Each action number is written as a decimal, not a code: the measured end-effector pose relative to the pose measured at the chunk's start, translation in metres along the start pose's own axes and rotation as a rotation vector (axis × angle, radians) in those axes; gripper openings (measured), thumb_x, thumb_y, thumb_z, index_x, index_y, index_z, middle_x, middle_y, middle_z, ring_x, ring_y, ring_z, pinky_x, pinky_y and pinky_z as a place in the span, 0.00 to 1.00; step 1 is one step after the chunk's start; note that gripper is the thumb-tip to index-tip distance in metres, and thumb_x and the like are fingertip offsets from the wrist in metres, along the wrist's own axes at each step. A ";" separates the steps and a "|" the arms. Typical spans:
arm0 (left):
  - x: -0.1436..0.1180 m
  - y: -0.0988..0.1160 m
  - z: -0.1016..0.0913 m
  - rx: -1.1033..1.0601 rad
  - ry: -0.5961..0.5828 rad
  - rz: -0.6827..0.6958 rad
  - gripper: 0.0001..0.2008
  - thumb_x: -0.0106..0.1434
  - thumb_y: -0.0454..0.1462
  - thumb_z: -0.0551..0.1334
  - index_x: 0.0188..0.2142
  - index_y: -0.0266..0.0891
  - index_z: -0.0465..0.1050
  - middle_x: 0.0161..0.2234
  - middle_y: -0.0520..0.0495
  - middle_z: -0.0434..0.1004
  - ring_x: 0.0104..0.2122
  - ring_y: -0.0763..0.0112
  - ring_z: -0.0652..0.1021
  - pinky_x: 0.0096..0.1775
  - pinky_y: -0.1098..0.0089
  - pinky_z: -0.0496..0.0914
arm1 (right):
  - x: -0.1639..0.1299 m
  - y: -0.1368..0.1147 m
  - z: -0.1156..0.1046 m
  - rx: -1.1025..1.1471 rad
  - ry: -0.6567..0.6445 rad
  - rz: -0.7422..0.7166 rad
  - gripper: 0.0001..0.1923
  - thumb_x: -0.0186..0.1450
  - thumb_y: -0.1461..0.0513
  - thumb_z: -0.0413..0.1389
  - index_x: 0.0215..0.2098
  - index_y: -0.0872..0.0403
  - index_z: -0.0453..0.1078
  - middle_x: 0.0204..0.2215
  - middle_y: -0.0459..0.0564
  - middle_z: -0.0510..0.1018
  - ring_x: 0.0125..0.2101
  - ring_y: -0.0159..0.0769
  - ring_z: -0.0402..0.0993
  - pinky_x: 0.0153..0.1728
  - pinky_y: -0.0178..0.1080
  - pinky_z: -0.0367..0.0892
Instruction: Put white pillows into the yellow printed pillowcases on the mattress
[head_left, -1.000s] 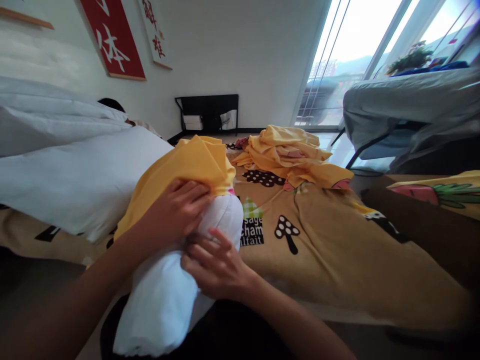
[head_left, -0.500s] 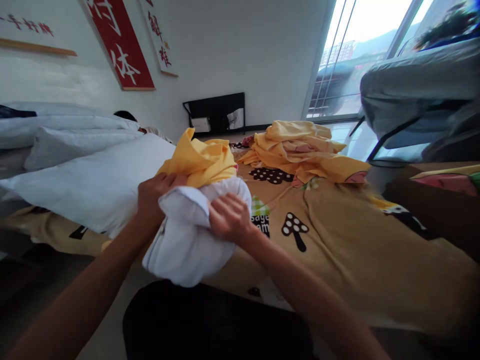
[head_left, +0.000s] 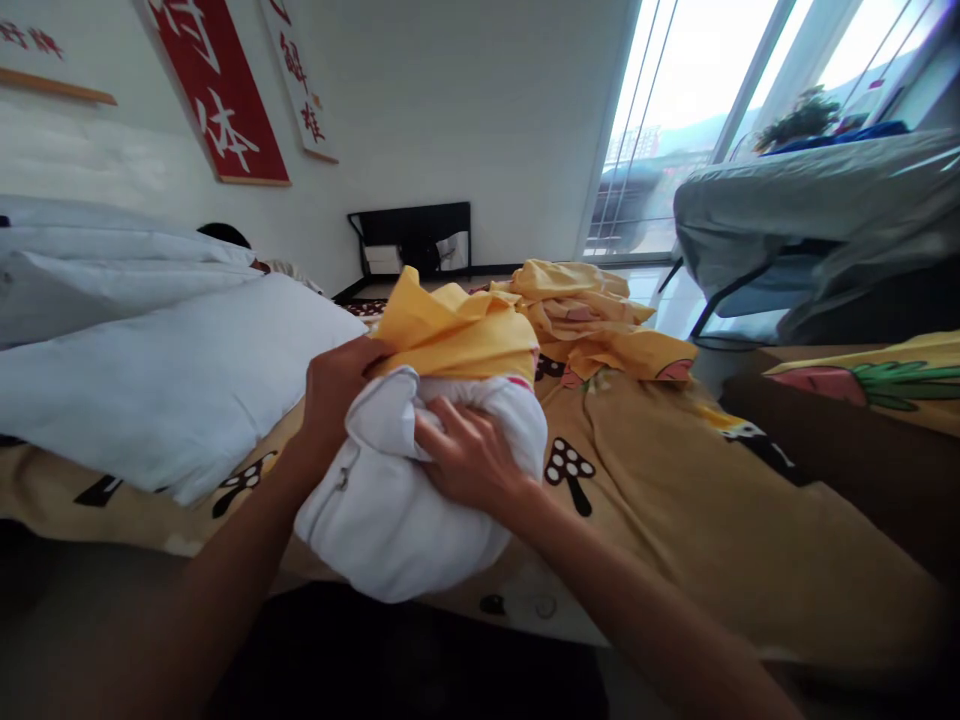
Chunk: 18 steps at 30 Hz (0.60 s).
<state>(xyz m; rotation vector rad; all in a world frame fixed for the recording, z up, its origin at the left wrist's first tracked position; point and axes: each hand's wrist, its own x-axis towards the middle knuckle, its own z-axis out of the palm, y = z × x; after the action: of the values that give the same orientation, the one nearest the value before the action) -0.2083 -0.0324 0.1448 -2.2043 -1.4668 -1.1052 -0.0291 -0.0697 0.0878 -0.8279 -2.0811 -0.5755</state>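
A white pillow (head_left: 420, 535) with a zip along its left side is bunched in front of me. Yellow printed cloth, seemingly a pillowcase (head_left: 457, 335), covers its far end. My left hand (head_left: 341, 380) is closed at the left edge of the yellow pillowcase, beside the pillow's corner; its fingertips are partly hidden. On top, my right hand (head_left: 469, 455) has its fingers curled into the white fabric. Both hands rest over a brown blanket (head_left: 660, 500) with mushroom prints.
White pillows (head_left: 172, 370) lie piled on the left. Beyond my hands is a heap of yellow cloths (head_left: 577, 300). On the right stand an open cardboard box (head_left: 825, 430) with yellow cloth at its rim and a plastic-covered table (head_left: 810, 200). A person's head (head_left: 225, 235) shows behind the pillows.
The pillow and yellow pillowcase have shifted right relative to the blanket and sit lower in view. My right hand's fingers have loosened slightly from a tight fist. The view has turned right.
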 end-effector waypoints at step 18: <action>-0.041 0.019 -0.022 0.504 0.292 0.289 0.07 0.63 0.30 0.53 0.40 0.37 0.64 0.31 0.43 0.71 0.33 0.57 0.71 0.35 0.60 0.63 | 0.006 -0.028 -0.016 0.189 0.058 0.160 0.15 0.70 0.61 0.50 0.48 0.60 0.73 0.43 0.58 0.78 0.46 0.45 0.74 0.46 0.46 0.73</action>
<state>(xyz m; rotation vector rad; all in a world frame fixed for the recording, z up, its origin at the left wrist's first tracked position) -0.2099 -0.0814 0.1330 -1.7475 -1.1077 -0.8082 -0.0440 -0.0965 0.0986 -0.8473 -1.9599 -0.3074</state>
